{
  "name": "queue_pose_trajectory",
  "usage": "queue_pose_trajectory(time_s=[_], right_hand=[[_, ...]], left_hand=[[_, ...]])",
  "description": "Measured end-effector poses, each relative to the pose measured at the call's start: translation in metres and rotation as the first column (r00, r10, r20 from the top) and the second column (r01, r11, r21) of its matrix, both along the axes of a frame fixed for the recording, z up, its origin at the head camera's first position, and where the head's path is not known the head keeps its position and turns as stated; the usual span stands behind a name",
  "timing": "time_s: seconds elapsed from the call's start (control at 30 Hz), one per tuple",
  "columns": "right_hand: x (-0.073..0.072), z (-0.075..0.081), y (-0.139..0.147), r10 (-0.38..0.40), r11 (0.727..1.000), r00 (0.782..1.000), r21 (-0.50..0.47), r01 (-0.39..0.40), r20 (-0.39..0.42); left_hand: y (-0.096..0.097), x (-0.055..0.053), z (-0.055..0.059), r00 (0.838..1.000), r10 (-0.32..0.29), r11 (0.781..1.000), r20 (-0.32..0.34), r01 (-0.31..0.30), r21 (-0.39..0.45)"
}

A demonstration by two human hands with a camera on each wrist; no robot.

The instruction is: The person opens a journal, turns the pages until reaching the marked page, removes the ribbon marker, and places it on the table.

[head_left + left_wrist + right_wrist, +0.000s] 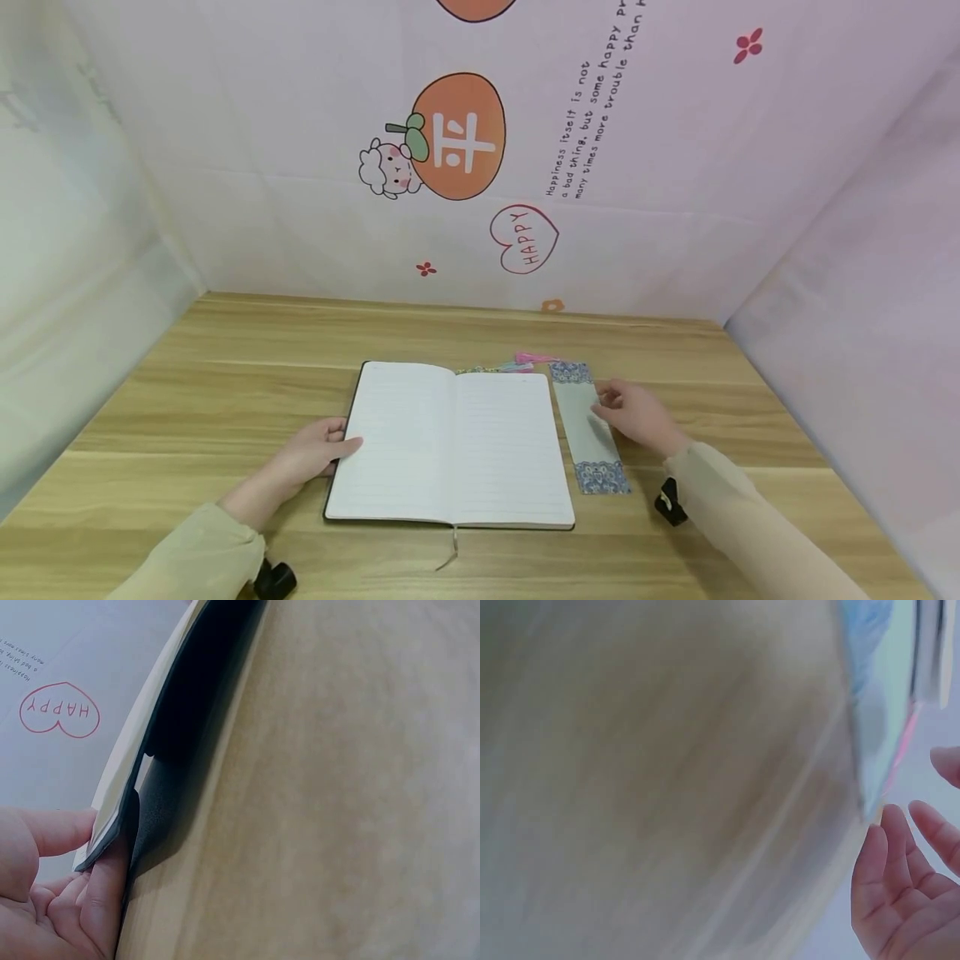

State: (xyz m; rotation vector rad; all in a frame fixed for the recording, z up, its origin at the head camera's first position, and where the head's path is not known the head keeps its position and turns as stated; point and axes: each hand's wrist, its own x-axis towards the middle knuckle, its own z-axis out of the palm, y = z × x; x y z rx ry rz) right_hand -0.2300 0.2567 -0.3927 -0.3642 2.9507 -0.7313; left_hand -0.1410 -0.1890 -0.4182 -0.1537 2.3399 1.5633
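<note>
Lined notebook (510,450): spread with both pages facing up, lower centre of the frame; dark cover seen along its left and bottom edges.
Left hand (310,454): notebook's left edge is pinched, thumb laid over the page, fingers tucked beneath the cover.
Bookmark (583,421): pale green with blue patterned ends; laid slightly slanted just beside the notebook's right edge, right of centre.
Right hand (633,414): held at the bookmark's right edge; fingers loosely bent, thumb parted from them, nothing gripped; contact cannot be told.
Pink tassel (536,359): seen at the bookmark's top end, above the notebook's upper right corner.
Ribbon marker (455,546): hung from the notebook's bottom edge onto the bench (255,375).
Backdrop (637,242): printed with a red "HAPPY" heart (524,239), upper centre.
</note>
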Motion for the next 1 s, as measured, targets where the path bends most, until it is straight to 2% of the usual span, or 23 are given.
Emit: queue_pose_trajectory(time_s=[0.17, 0.37, 0.6, 0.83, 1.0], right_hand=[[0.005, 0.007, -0.018, 0.061, 0.996, 0.997, -0.062, -0.063, -0.041], [0.013, 0.008, -0.038, 0.178, 0.978, 0.980, -0.091, -0.185, -0.088], [0.020, 0.009, -0.057, 0.222, 0.965, 0.975, -0.133, -0.224, -0.029], [0.019, 0.008, -0.077, 0.273, 0.959, 0.961, -0.075, -0.275, -0.040], [0.012, 0.003, -0.085, 0.296, 0.954, 0.954, 0.054, -0.293, -0.055]], left_hand=[[0.000, 0.000, -0.001, 1.000, 0.006, 1.000, 0.006, -0.006, -0.008], [0.000, -0.001, -0.003, 1.000, 0.003, 1.000, 0.009, -0.003, -0.007], [-0.001, 0.000, -0.003, 1.000, -0.001, 1.000, 0.001, 0.001, 0.031], [0.000, 0.000, -0.003, 1.000, 0.001, 1.000, 0.007, -0.002, 0.023], [0.001, 0.000, -0.002, 1.000, 0.001, 1.000, 0.011, -0.001, 0.021]])
